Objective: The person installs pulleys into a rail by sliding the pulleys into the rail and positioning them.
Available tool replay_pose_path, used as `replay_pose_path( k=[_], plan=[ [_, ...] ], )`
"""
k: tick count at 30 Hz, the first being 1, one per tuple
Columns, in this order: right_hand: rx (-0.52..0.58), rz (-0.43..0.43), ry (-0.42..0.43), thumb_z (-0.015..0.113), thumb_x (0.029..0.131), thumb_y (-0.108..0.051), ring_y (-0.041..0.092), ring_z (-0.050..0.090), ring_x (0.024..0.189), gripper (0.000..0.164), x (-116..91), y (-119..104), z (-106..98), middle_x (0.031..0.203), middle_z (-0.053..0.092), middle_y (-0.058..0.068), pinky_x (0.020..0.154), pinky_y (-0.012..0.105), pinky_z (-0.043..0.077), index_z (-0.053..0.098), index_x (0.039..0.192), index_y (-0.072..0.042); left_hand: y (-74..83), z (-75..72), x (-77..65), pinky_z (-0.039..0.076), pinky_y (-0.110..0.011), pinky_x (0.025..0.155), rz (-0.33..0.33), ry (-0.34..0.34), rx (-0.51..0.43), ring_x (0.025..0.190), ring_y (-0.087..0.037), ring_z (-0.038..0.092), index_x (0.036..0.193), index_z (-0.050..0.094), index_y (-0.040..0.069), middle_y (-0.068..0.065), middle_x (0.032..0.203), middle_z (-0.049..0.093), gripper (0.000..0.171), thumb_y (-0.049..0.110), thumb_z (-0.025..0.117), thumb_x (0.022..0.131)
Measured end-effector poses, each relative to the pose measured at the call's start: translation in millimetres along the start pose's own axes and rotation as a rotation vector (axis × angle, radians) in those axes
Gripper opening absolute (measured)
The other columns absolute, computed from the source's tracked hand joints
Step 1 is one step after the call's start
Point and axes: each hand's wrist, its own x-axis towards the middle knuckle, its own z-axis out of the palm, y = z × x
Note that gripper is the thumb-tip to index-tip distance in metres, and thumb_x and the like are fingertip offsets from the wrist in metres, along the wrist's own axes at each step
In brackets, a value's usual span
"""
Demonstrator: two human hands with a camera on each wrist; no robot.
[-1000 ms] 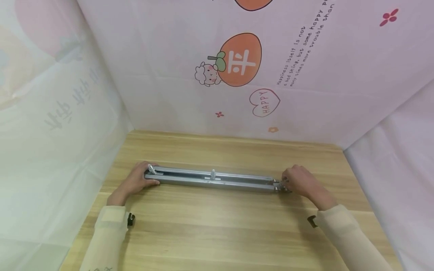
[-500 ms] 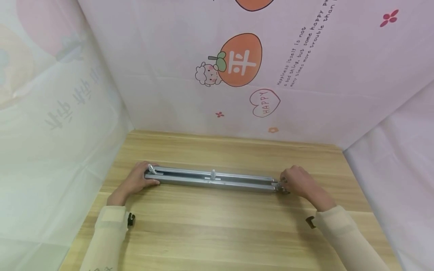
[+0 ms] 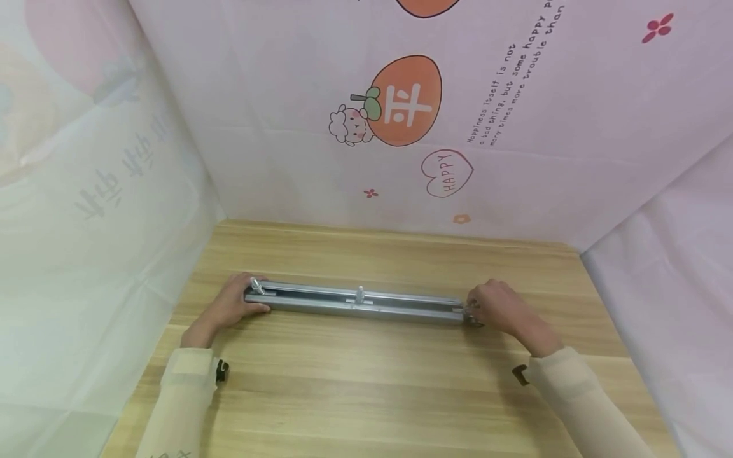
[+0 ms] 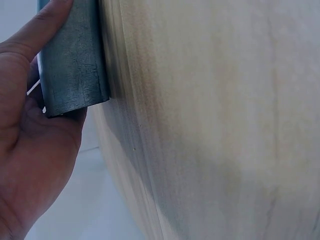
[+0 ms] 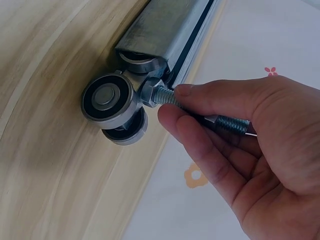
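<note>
A long grey metal channel rail (image 3: 315,308) lies on the wooden table with its slot facing up. My left hand (image 3: 231,302) grips its left end, thumb along the near side; in the left wrist view the rail's square-cut end (image 4: 75,60) sits between thumb and fingers. At the other end, my right hand (image 5: 235,145) pinches the threaded bolt (image 5: 167,96) of a roller trolley (image 5: 107,100). One wheel of this trolley is partly inside the rail's mouth, while other wheels stay outside. Two upright bolts (image 3: 360,294) stick out of the slot, one mid-rail and one near my left hand.
The wood-grain table (image 3: 355,381) extends in front of the rail. A printed white cloth (image 3: 286,127) hangs behind it, with more white cloth along the left and right sides.
My right hand has shifted slightly left, bringing the roller trolley closer and partly into the rail's right end. The left hand and the rail have stayed in place.
</note>
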Motion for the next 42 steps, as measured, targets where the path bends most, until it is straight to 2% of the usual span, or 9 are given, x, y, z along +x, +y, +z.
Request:
replay_pose_path(
  k=[5,9,14,24,32,38,42],
  plan=[
    [0.002,-0.021,0.008,0.068,0.082,-0.005,0.004,0.048,0.052,0.011,3.2,-2.9,2.3,0.07,0.068,-0.005,0.055,0.025,0.049,0.075,0.077,-0.011,1.3,0.1,0.2,0.035,-0.058,0.101,0.003,-0.004,-0.001,0.116,-0.038,0.047,0.126,0.062,0.005,-0.019,0.121,0.063,0.068,0.032,0.085,0.068],
    [-0.011,-0.026,0.009,0.068,0.083,-0.005,0.004,0.044,0.048,0.015,6.0,-3.9,4.0,0.058,0.057,-0.011,0.05,0.024,0.045,0.071,0.07,-0.013,0.5,0.3,0.5,0.035,-0.058,0.102,0.001,-0.002,-0.001,0.116,-0.038,0.047,0.126,0.063,0.006,-0.019,0.121,0.064,0.068,0.033,0.085,0.067],
    [-0.006,-0.042,0.016,0.067,0.082,-0.003,0.005,0.045,0.047,0.017,9.9,-7.3,3.7,0.057,0.055,-0.011,0.047,0.023,0.044,0.07,0.069,-0.013,0.0,0.0,0.2,0.035,-0.058,0.103,-0.012,-0.001,-0.001,0.116,-0.038,0.048,0.126,0.063,0.008,-0.018,0.12,0.064,0.069,0.035,0.085,0.067],
    [-0.009,-0.042,0.01,0.069,0.083,-0.007,0.003,0.048,0.049,0.009,17.8,-17.0,3.3,0.067,0.065,-0.009,0.049,0.023,0.047,0.076,0.08,-0.011,4.7,-1.2,-0.7,0.035,-0.06,0.102,-0.017,-0.009,-0.005,0.113,-0.037,0.05,0.126,0.062,0.006,-0.019,0.12,0.063,0.068,0.032,0.085,0.068],
    [-0.024,-0.061,0.035,0.07,0.079,-0.004,0.001,0.051,0.05,0.012,23.0,-20.4,4.0,0.082,0.075,0.004,0.051,0.021,0.05,0.078,0.086,-0.007,3.4,-0.5,-0.5,0.035,-0.059,0.101,-0.027,-0.011,0.0,0.112,-0.037,0.05,0.126,0.062,0.008,-0.019,0.121,0.062,0.067,0.03,0.086,0.067],
    [-0.052,-0.074,0.032,0.073,0.08,-0.009,0.002,0.047,0.046,0.004,24.2,-21.2,4.3,0.069,0.069,-0.004,0.047,0.022,0.046,0.077,0.081,-0.008,2.1,-0.3,-0.4,0.036,-0.058,0.101,-0.03,-0.011,0.001,0.112,-0.036,0.05,0.126,0.063,0.008,-0.018,0.121,0.063,0.067,0.03,0.086,0.067],
    [-0.054,-0.079,0.028,0.073,0.08,-0.009,0.001,0.048,0.047,0.004,24.8,-21.8,5.1,0.069,0.069,-0.004,0.049,0.021,0.046,0.077,0.081,-0.008,1.6,-0.3,-0.2,0.035,-0.059,0.102,-0.019,-0.005,0.001,0.113,-0.037,0.051,0.126,0.063,0.007,-0.018,0.12,0.063,0.068,0.032,0.086,0.067]
  ],
)
